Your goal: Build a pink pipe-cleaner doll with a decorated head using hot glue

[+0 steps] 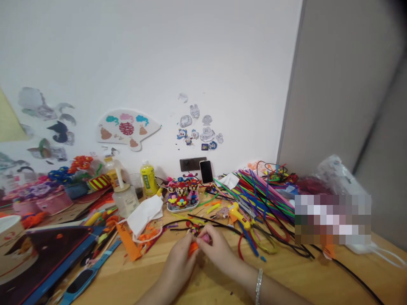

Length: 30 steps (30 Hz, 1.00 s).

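My left hand [182,257] and my right hand [214,250] meet over the wooden table [286,275], pinching a small orange and pink pipe-cleaner piece [193,249] between their fingers. Much of that piece is hidden by my fingers. A silver bracelet [258,286] circles my right wrist. Just beyond my hands, loose black pipe cleaners [206,224] curve across the table, with a small multicoloured pipe-cleaner bit [192,228] among them. A yellow hot glue gun [239,215] lies to the upper right of my right hand.
A large heap of multicoloured pipe cleaners [263,195] fills the back right. Pipe-cleaner figures on a tray [182,197], a phone [206,171], a yellow bottle [148,179], a glass jar [126,200] and white tissue [144,214] stand behind. A white wall rises beyond.
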Each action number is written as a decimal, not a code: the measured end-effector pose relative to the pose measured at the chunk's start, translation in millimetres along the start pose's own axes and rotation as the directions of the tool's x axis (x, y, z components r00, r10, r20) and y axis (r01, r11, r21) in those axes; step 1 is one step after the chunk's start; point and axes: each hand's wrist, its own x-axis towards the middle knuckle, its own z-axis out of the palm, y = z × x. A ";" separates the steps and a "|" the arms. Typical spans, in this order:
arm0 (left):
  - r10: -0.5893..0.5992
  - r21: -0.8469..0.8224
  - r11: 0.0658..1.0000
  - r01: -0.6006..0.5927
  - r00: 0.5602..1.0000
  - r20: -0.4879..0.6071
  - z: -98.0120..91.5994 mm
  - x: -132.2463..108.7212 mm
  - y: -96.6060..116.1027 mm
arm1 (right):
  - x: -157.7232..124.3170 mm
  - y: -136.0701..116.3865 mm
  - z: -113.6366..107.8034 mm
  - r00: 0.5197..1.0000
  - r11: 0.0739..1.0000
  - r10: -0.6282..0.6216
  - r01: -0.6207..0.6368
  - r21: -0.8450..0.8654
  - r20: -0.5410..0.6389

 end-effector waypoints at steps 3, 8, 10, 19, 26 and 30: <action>-0.009 0.034 0.999 0.009 1.000 -0.027 1.8 -0.8 -0.5 | -2.5 -4.5 1.9 0.999 0.999 -0.019 0.020 0.045 -0.033; 0.081 0.157 0.985 -0.065 0.992 -0.094 2.4 -4.3 -5.4 | -3.5 -9.0 2.3 0.998 0.985 -0.037 0.046 0.168 -0.053; 0.194 0.281 0.947 -0.153 0.973 -0.125 1.6 -4.5 -7.2 | -2.5 -8.0 2.7 0.998 0.979 -0.017 0.028 0.201 -0.056; 0.570 0.641 0.669 -0.377 0.814 -0.116 -0.6 1.4 -9.1 | 2.4 4.5 9.2 0.989 0.938 0.139 -0.118 0.326 -0.041; 0.578 0.618 0.684 -0.387 0.805 -0.136 4.1 -0.4 -9.9 | -0.1 -0.4 8.7 0.993 0.968 0.099 -0.080 0.236 -0.068; 0.602 0.614 0.672 -0.414 0.789 -0.126 2.7 -0.6 -8.6 | 0.7 -0.4 6.8 0.994 0.975 0.085 -0.069 0.213 -0.071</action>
